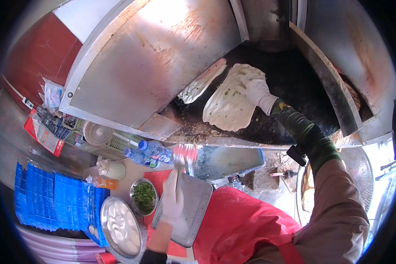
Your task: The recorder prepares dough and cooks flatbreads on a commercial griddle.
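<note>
My right hand (255, 90), in a white glove, lies palm down on a flat sheet of raw dough (229, 109) flecked with chopped greens. That sheet is spread on a black griddle (290, 82). A second, narrower strip of dough (203, 82) lies to its left, against the raised metal lid. My left hand (173, 203), also gloved, is over a grey metal tray (193, 211), its fingers towards the griddle. Motion blurs it, and whether it grips something is unclear. Close beside it stands a metal bowl of chopped green herbs (144, 197).
A round metal pan of dough pieces (120, 227) is at lower left, beside blue plastic crates (52, 198). Plastic bottles (147, 154) and an orange-filled bottle (105, 182) stand behind. The metal lid (128, 69) and a curved metal wall (330, 79) flank the griddle.
</note>
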Motion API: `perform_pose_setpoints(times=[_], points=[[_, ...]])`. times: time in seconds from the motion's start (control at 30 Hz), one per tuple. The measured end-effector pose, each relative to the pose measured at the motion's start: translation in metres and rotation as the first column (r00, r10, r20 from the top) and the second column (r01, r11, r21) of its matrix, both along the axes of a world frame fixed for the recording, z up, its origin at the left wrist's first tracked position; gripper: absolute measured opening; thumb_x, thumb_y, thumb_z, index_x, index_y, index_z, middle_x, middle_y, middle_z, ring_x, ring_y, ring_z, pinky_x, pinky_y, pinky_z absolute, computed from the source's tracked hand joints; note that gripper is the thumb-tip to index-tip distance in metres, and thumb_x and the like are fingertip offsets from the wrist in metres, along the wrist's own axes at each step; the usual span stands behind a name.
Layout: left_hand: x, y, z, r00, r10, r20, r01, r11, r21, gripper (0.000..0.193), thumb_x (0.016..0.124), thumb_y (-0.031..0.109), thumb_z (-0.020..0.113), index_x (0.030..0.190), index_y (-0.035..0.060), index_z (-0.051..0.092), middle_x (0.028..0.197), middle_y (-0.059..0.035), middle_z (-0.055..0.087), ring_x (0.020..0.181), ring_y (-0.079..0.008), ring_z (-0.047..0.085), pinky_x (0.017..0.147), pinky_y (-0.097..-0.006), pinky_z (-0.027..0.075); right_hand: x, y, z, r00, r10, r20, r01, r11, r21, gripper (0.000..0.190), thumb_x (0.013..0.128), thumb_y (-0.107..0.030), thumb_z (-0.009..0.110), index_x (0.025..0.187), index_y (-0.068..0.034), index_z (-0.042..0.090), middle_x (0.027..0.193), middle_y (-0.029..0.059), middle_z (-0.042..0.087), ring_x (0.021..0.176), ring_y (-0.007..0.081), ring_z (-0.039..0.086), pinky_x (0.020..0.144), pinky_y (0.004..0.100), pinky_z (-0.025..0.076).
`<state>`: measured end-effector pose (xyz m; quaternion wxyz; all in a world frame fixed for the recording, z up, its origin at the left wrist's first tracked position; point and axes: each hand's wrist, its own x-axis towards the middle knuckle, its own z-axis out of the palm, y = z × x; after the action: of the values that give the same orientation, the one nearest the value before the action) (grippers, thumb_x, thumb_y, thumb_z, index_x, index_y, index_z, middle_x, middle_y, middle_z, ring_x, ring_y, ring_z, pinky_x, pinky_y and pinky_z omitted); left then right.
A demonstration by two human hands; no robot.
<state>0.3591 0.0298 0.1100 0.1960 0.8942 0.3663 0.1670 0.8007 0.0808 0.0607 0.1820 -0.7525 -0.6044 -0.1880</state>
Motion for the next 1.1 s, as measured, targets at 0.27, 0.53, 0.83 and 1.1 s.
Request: perform_pose_setpoints(times=[0.27,0.53,0.83,1.1], points=[[0.188,0.16,-0.011,0.985,0.154,0.074,-0.17,0.935,0.313,0.067,0.082,-0.001,0.045,0.143,0.013,0.021,0.107,-0.027,0.045,0.084,-0.0381,0.059,0.073,-0.0432,0.049,-0.082,-0.088,0.02,0.93,0.363,0.063,-0.362,0.932,-0.017,0.043,0.082,-0.026,0.055,0.116,0.0,0.052,0.11,0.0202,0.057,0.09,0.0324,0.06,0.069,0.04,0.051],[0.183,0.05,-0.002,0.958,-0.2,0.206,0.116,0.926,0.359,0.065,0.081,0.0,0.048,0.14,0.0187,0.03,0.1,-0.0226,0.05,0.079,-0.0391,0.056,0.068,-0.0457,0.048,-0.025,-0.05,0.07,0.953,0.267,-0.142,-0.195,0.902,0.385,0.026,0.081,-0.018,0.058,0.104,-0.009,0.062,0.115,0.0119,0.056,0.101,0.0299,0.055,0.084,0.0389,0.046],[-0.125,-0.12,-0.071,0.856,0.472,-0.21,-0.425,0.875,0.233,0.059,0.085,0.008,0.047,0.14,0.0213,0.033,0.09,-0.0164,0.051,0.072,-0.0327,0.056,0.058,-0.0408,0.048,-0.121,-0.006,0.045,0.825,0.516,-0.231,-0.56,0.802,-0.21,0.033,0.085,-0.025,0.051,0.11,-0.006,0.059,0.126,0.0133,0.05,0.126,0.034,0.036,0.107,0.0421,0.027],[-0.241,-0.187,-0.072,0.786,0.602,-0.138,-0.571,0.793,0.212,0.054,0.081,0.003,0.053,0.133,0.0078,0.04,0.113,-0.0217,0.052,0.098,-0.0369,0.054,0.081,-0.043,0.046,-0.042,-0.004,-0.027,0.983,0.184,-0.011,-0.183,0.965,-0.186,0.029,0.089,-0.016,0.051,0.115,-0.005,0.054,0.113,0.021,0.054,0.09,0.038,0.057,0.075,0.0456,0.046]])
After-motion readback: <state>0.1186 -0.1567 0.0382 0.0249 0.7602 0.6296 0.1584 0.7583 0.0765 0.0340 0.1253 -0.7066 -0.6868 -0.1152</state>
